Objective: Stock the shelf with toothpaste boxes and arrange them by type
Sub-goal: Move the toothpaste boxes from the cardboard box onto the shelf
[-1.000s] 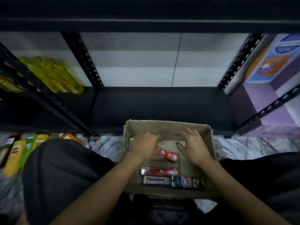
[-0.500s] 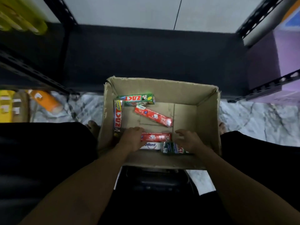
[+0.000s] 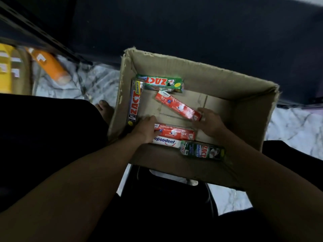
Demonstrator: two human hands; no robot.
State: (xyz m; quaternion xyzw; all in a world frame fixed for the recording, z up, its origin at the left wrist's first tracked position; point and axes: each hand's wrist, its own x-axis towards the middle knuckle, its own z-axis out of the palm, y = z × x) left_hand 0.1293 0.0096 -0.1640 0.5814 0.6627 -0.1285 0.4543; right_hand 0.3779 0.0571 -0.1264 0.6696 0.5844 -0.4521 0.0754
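Note:
An open cardboard box stands on the floor in front of the dark shelf board. Inside lie a green Zact box along the far wall, a grey Zact box along the left wall, and a red Pepsodent box lying diagonally. Near me are a flat red Pepsodent box, a white Pepsodent box and a dark green Zact box. My left hand grips the left end of the flat red box. My right hand holds the near end of the diagonal red box.
Orange and yellow packages lie at the left behind a black shelf post. Marble floor shows on both sides of the box. My dark-clothed knees flank it, and a bare foot sits by its left wall.
The view tilted down from the shelf into the box. My hands came back to the near boxes; then my right hand moved out to the diagonal red box's end. My left hand stays at the flat red box.

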